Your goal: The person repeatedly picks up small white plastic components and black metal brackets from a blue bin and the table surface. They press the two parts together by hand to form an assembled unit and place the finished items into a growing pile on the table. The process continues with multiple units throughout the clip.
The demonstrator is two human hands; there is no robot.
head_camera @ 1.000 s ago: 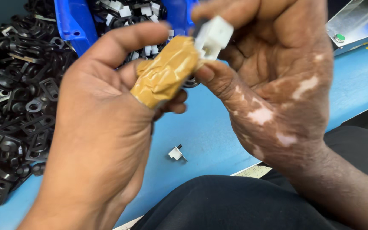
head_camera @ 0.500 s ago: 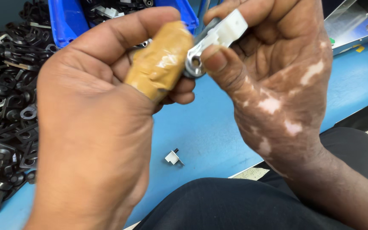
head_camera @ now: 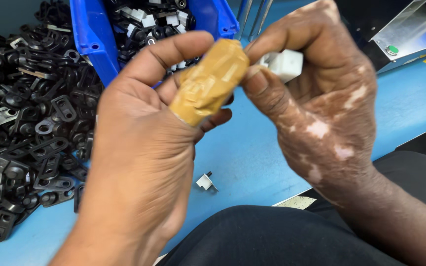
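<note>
While the right hand [head_camera: 321, 103] pinches a white part [head_camera: 286, 64], black brackets [head_camera: 20, 123] crowd the left

Both hands [head_camera: 139, 148] raised — fingers [head_camera: 267, 93] (right) pinched

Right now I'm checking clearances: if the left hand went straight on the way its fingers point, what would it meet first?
The left hand points up and right, its taped thumb almost at the right hand holding a small white part. It would probably meet those right fingers first, though depth is unclear.
</note>
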